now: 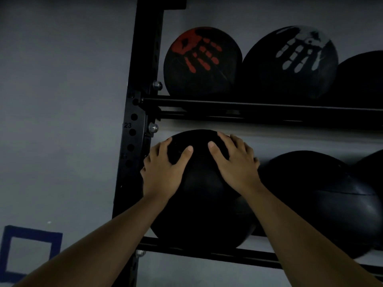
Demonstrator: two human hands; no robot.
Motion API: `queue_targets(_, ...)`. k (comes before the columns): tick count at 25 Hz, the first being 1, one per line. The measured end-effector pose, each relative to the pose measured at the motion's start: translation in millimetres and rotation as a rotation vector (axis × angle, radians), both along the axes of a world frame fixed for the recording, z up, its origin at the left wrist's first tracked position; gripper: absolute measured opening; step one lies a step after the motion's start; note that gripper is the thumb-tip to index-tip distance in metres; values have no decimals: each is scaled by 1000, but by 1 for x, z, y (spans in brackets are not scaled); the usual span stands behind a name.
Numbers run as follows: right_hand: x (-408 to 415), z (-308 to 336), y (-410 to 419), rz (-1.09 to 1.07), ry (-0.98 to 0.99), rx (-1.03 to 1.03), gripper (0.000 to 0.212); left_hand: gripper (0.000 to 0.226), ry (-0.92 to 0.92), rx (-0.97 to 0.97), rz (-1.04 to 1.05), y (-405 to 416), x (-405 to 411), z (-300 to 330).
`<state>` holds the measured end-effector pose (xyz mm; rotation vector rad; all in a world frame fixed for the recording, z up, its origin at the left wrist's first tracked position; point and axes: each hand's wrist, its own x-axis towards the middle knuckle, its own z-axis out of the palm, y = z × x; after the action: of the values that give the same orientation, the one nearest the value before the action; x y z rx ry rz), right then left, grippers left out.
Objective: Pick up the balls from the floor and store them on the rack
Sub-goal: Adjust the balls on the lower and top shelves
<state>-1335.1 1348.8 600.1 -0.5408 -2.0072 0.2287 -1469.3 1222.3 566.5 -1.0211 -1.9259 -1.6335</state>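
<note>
A large black ball (202, 204) rests at the left end of the lower shelf of the black metal rack (248, 105). My left hand (163, 170) lies on its upper left side and my right hand (236, 162) on its upper right, fingers spread over the surface. To its right on the same shelf sits another black ball (323, 195), touching it. On the upper shelf stand a black ball with a red handprint (202, 61) and one with a white handprint (290, 63).
The rack's upright post (132, 129) with holes stands just left of the ball. A grey wall (62, 100) lies behind, with a blue square outline (29, 251) low on the left. More dark balls show at the right edge.
</note>
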Motion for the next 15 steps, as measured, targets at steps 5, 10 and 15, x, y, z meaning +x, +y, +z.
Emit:
queue_targets(5,15,4,5,70,-166,-2,67,81,41,-42,17,-5,3,5)
queue_targets(10,57,23,29,279,-187,6,59,31,132,110,-153,-2,36,43)
queue_targets(15,142,50,90,239,-140,68,44,11,302,-35,-157,58,118,91)
